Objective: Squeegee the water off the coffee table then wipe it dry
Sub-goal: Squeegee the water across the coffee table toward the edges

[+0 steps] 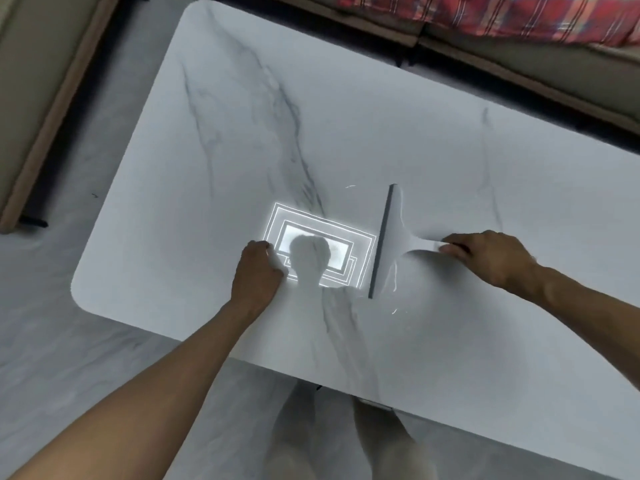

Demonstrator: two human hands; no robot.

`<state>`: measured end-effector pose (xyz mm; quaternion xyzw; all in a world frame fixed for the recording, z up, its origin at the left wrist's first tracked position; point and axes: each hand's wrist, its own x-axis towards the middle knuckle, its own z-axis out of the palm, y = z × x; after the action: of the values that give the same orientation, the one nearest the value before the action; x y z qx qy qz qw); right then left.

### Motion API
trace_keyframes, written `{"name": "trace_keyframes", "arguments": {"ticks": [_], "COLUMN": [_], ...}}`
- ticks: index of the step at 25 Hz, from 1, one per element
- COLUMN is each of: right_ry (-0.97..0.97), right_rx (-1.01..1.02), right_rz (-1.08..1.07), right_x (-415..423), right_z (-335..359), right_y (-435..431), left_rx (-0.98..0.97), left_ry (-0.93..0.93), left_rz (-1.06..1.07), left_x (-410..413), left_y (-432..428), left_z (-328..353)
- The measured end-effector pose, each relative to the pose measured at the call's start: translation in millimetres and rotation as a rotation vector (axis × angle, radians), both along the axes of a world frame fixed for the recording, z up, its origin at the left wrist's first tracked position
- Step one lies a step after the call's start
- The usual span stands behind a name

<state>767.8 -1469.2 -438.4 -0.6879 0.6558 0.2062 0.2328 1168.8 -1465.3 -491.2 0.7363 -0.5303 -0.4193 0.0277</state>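
Note:
A white marble-look coffee table [242, 140] with grey veins fills the view. On it lies a white squeegee [391, 244] with a dark rubber blade running near to far, blade edge facing left. My right hand [485, 254] is closed around its handle at the right. My left hand [258, 271] rests on the tabletop left of the blade, fingers curled, holding nothing. Thin glints of water [394, 310] show near both blade ends. A bright ceiling-light reflection [363, 244] lies between my hands.
A sofa with a red plaid cloth [485, 15] runs along the far side. Another beige seat with a wooden edge [45, 98] stands at the left. Grey marble floor [52, 341] surrounds the table. My legs are near the front edge.

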Motion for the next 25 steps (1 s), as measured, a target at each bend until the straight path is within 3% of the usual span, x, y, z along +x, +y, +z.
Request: {"name": "trace_keyframes", "arguments": {"ticks": [2,5,9,13,19,25], "right_ry": [0.046,-0.049,-0.245,-0.275,-0.21,-0.061], "right_rx": [-0.02,-0.091,-0.12,-0.095,-0.095,-0.036], "right_rz": [-0.022,-0.069,-0.135,-0.058,-0.052,-0.174], "right_x": [-22,-20,43,85,-6,-102], "right_z": [16,26,1,-32,-32,16], "right_y": [7,-13,-97,-146,-93,-49], "left_rx": [0.018,-0.013,-0.036,-0.041,-0.078,0.022], "left_ry": [-0.022,-0.059,-0.038,-0.077,-0.117,-0.398], "left_rz": [-0.119,-0.235,-0.155,-0.083,-0.211,-0.475], "left_x": [-13,-24,-29,-36,-84,-153], "left_y": [-8,-15,-23,-40,-65,-98], "left_z": [-1,-5,-5,-5,-9,-33]}}
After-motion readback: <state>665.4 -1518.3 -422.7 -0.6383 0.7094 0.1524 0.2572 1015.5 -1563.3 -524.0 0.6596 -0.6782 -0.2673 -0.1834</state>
